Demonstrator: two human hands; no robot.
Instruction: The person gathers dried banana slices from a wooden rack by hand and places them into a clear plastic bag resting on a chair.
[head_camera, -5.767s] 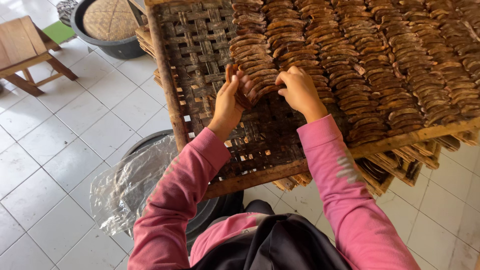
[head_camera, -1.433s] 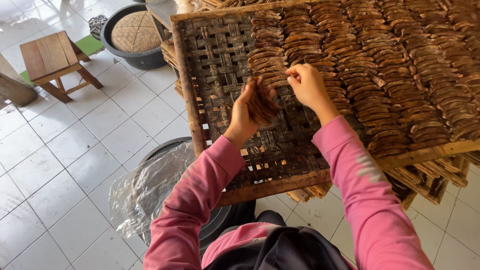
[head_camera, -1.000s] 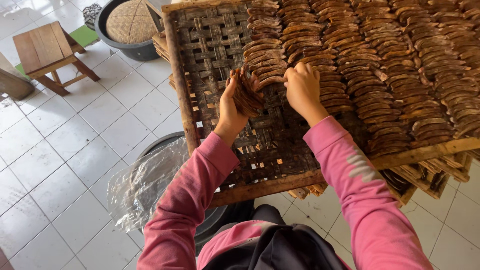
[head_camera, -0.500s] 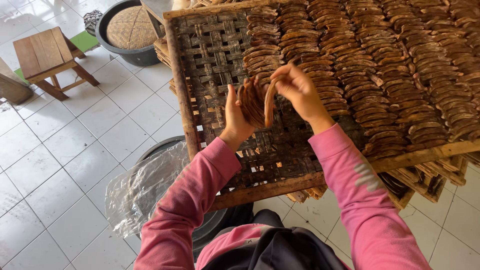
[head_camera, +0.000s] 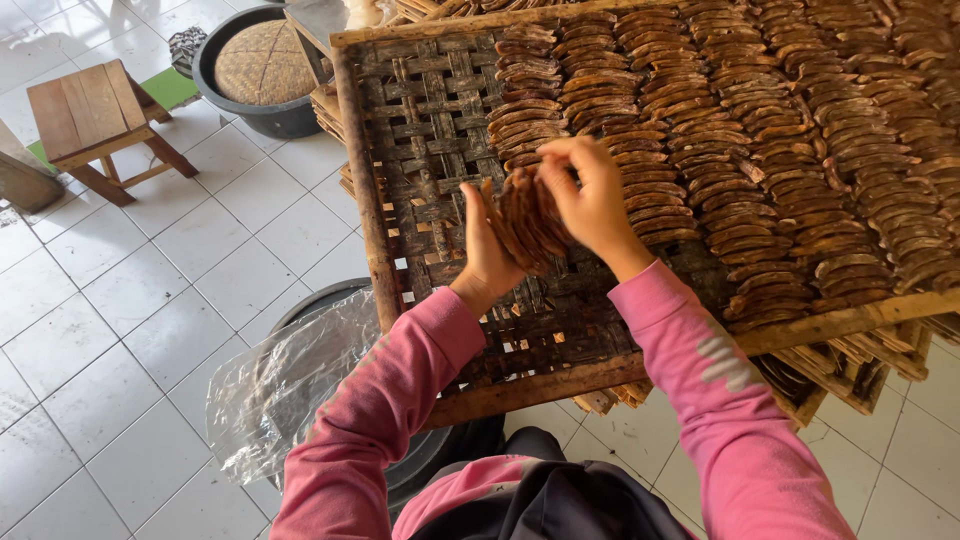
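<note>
The left hand (head_camera: 487, 250) stands upright on its edge, palm turned toward the right, fingers closed up behind a stack of thin, curved brown slices (head_camera: 530, 218) that look dry and leathery, like dark crescent chips packed face to face. The right hand (head_camera: 592, 197) presses against the other side of the same stack, fingers bent over its top, so the bundle is clamped between the two hands just above the woven surface.

Under both hands lies a woven bamboo tray (head_camera: 425, 120), its flat dark strips crossed in an open lattice inside a rough wooden frame. To the left of the left hand the weave is bare; to the right of the right hand and beyond it, long overlapping rows of slices (head_camera: 800, 150) cover the tray like scales, glossy brown and slightly curled.

Below the left wrist, near the person's body, a round dark tub (head_camera: 340, 390) lined with crinkled clear plastic sits on the white tiled floor (head_camera: 120, 330). Far beyond the left hand stand a small wooden stool (head_camera: 95, 115) and a black basin (head_camera: 262, 75) holding a round woven lid. Both sleeves are pink knit.
</note>
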